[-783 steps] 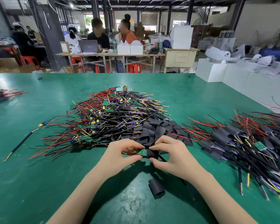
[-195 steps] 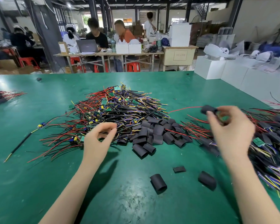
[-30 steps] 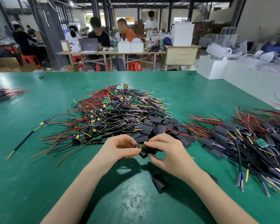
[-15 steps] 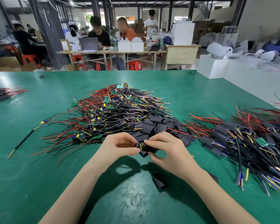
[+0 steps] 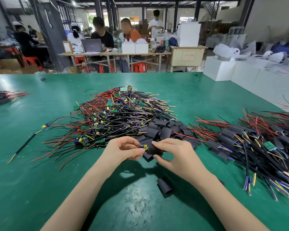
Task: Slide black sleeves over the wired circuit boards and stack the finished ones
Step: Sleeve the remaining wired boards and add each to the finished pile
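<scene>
Above the green table (image 5: 40, 180), the left hand (image 5: 122, 150) pinches a small circuit board (image 5: 144, 146) with yellow parts; its far end sits inside a black sleeve (image 5: 153, 150) pinched by the right hand (image 5: 175, 155). 1 loose sleeve (image 5: 164, 187) lies near the right forearm

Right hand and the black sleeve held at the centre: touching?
Touching. The head view shows the right hand pinching the black sleeve between thumb and fingers, with no gap, while the left hand holds the circuit board.
</scene>
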{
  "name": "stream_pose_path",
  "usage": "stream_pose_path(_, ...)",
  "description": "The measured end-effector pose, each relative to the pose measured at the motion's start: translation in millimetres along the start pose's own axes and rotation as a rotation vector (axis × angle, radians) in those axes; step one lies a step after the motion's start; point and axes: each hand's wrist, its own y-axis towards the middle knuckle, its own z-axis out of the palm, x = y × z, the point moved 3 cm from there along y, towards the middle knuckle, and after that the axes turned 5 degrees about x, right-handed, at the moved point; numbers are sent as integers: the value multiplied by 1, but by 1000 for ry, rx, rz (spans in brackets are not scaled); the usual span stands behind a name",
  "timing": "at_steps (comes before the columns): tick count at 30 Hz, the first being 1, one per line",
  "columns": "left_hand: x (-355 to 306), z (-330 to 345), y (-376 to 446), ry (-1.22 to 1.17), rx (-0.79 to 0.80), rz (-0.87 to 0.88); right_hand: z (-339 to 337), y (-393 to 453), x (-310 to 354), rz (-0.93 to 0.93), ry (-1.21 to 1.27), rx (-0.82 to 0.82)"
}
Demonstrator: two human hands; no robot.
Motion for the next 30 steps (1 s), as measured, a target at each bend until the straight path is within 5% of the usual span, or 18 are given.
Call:
stream_pose_path(13, -1, -1, 0, 173, 57, 104, 2, 1, 4, 17, 74, -13)
stream_pose_path(30, 3, 0, -1, 81, 75, 17, 5, 1, 10, 18, 129, -15)
